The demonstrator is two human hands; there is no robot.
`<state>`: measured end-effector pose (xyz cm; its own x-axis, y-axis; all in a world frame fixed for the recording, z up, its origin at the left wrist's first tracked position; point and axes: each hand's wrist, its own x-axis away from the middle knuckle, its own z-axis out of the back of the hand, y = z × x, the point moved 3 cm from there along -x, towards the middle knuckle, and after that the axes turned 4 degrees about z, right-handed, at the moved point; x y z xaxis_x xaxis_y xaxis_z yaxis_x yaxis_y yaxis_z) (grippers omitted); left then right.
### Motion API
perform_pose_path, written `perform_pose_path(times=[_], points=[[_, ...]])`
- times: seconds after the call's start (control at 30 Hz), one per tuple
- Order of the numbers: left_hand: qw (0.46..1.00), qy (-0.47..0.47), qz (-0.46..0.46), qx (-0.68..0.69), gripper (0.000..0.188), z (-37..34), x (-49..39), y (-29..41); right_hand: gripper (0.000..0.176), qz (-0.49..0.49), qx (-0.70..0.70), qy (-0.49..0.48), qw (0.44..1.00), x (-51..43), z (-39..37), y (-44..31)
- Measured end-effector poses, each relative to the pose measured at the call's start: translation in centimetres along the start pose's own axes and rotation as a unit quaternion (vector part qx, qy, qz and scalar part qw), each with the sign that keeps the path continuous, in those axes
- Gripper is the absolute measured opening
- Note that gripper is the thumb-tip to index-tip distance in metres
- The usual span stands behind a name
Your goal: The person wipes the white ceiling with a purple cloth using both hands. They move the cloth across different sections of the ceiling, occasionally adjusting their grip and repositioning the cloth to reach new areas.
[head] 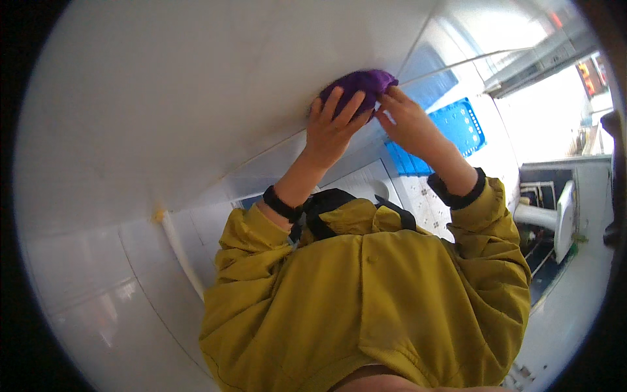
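A purple cloth (360, 90) lies bunched against the glossy white tiled wall (235, 88). My left hand (335, 125) rests on it with its fingers spread, pressing it to the tiles. At the cloth's right edge, my right hand (406, 117) pinches a part of it between thumb and fingers. Both arms are raised in mustard-yellow sleeves with dark cuffs.
Below and behind my right forearm is a blue plastic crate or stool (458, 127) on the patterned floor. A white pipe (179, 255) runs along the wall at left. A white washbasin (564, 220) stands at right, near a bright opening (548, 117).
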<state>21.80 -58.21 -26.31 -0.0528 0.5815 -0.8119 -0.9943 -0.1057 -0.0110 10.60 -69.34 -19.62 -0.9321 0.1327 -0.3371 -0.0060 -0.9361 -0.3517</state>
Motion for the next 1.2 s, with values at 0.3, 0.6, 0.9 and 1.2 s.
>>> perform_pose_path(times=[0.3,0.6,0.9,1.2], points=[[0.997,-0.037,-0.068,0.007,0.038,-7.5,-5.0,2.6,0.023,-0.305,-0.016,0.130,0.943,15.7,6.3,7.3],[0.997,-0.010,-0.078,0.009,0.045,-9.5,-5.1,1.9,0.022,-0.548,0.031,0.180,0.816,31.4,2.4,4.7],[0.996,-0.017,-0.083,-0.011,0.049,-10.9,-5.8,2.3,0.024,-0.647,0.024,0.183,0.740,37.1,0.2,3.2],[0.991,-0.009,-0.072,-0.108,0.046,-11.7,-5.0,0.9,0.024,-0.620,-0.011,0.151,0.770,42.1,1.4,8.7]])
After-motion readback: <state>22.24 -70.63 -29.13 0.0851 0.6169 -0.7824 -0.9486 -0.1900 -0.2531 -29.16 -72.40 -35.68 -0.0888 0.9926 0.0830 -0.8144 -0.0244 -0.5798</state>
